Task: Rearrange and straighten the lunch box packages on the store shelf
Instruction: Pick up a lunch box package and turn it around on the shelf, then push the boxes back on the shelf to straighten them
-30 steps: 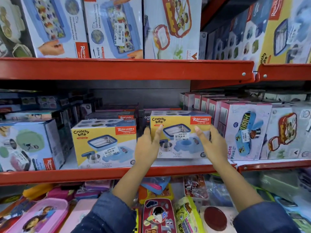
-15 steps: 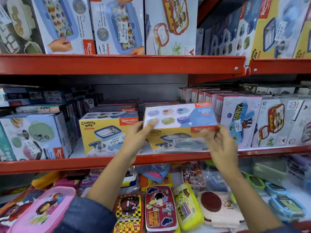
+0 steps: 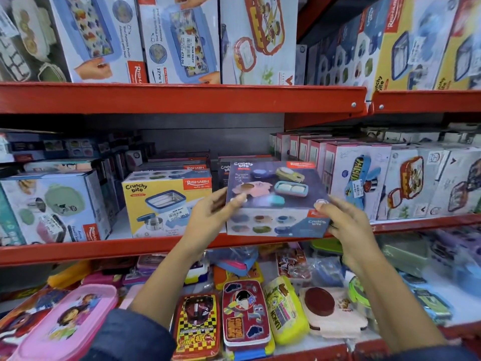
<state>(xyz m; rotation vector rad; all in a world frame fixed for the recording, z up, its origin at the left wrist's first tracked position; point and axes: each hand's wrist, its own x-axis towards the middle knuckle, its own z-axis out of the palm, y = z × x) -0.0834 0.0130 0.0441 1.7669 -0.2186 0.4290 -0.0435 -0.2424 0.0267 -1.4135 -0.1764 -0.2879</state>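
Both hands hold a rectangular cardboard Crunchy Bite lunch box package (image 3: 273, 199) in front of the red metal middle shelf (image 3: 130, 247). The left hand (image 3: 208, 217) grips its left edge and the right hand (image 3: 346, 220) its right edge, fingers (image 3: 321, 204) closed around the carton. Compared with the frame half a second ago, the package is tipped further toward the camera: its dark blue panel printed with small containers now faces up, and the yellow front seen a second ago is out of sight. A matching yellow Crunchy Bite carton (image 3: 166, 204) stands upright on the shelf just to the left, apart from the held one. White cartoon-print boxes (image 3: 359, 183) stand to the right.
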